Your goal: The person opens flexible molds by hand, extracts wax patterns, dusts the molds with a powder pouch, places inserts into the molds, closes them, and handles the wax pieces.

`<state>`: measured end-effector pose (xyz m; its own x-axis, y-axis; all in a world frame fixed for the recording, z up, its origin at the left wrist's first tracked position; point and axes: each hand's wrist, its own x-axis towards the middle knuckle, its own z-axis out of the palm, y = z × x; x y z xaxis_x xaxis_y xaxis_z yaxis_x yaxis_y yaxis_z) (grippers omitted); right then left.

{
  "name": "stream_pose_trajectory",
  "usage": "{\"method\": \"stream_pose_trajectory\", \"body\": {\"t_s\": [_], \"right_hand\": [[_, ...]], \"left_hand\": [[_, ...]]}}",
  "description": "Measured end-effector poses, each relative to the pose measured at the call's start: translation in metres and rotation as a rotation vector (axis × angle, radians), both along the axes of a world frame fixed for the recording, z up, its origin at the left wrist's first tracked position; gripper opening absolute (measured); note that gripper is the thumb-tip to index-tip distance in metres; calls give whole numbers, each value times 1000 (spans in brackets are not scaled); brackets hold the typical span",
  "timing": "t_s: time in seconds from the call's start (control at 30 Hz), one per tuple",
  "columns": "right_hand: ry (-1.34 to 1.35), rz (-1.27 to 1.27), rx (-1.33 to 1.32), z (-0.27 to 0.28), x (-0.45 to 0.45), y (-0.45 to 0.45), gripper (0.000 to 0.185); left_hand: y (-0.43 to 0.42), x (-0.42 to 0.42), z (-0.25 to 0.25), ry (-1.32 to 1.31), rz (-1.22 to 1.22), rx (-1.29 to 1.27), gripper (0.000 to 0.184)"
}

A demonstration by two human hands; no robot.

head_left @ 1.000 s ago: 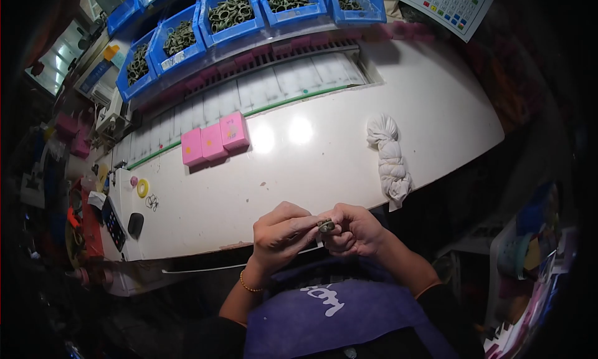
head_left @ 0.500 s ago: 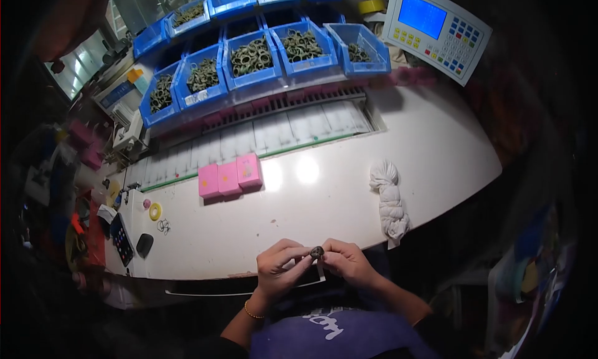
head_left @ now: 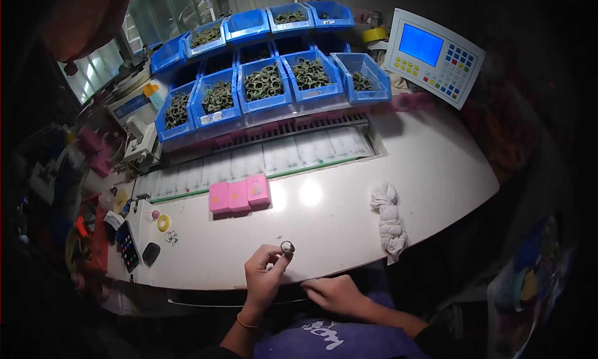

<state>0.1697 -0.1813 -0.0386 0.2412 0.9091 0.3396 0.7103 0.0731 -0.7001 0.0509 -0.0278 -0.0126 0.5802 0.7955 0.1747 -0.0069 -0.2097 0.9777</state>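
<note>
Phone point(head_left: 128, 248) lies at far L of the white bench point(head_left: 336, 234), w/ a dark rounded item point(head_left: 151, 253) just beside it and a yellow roll point(head_left: 163, 222) a bit farther back. Next, moving R, three pink blocks point(head_left: 239, 197) sit side by side, touching. Behind them, blue bins point(head_left: 266, 105) stand in tiers, several w/ loose ring-shaped pcs point(head_left: 261, 83) inside.

L hand point(head_left: 261, 281) is raised over the front edge, thumb and fingers pinching one ring point(head_left: 287, 247). Ring is upright, its loop clear above the fingertips, well apart from bins and blocks. Step in hand is prob. a one-handed hold of a single pc, maybe to look it over; neither hand is working on it w/ a tool.

R hand point(head_left: 339, 295) is low by the bench edge, apart from the ring, fingers bent. Pic is dim and small there, so can't tell if it grips anything. Farther R, a twisted white cloth point(head_left: 391, 228) lies on the bench, and a control panel point(head_left: 436, 57) w/ lit blue screen stands behind.

As a judgement, any next move of the ring calls for a firm pinch, as it's small and held only at its lower part; a two-handed grip would need R hand brought up.
</note>
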Motion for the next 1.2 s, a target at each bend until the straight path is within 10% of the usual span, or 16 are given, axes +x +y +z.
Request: {"method": "stream_pose_trajectory", "body": {"t_s": [0.27, 0.43, 0.63, 0.97, 1.2], "right_hand": [[-425, -482, 157, 10, 98, 10, 8], [-205, -399, 111, 9, 106, 13, 6], [-176, -397, 61, 10, 105, 10, 7], [-270, -385, 65, 6, 107, 8, 8], [-269, -518, 403, 43, 130, -30, 11]], "left_hand": [[34, 6, 14, 110, 95, -50, 7], [125, 46, 58, 70, 378, 75, 11], [274, 113, 126, 364, 500, 641, 37], [138, 82, -15, 781, 161, 920, 63], [75, 65, 11, 810, -73, 890, 56]]}}
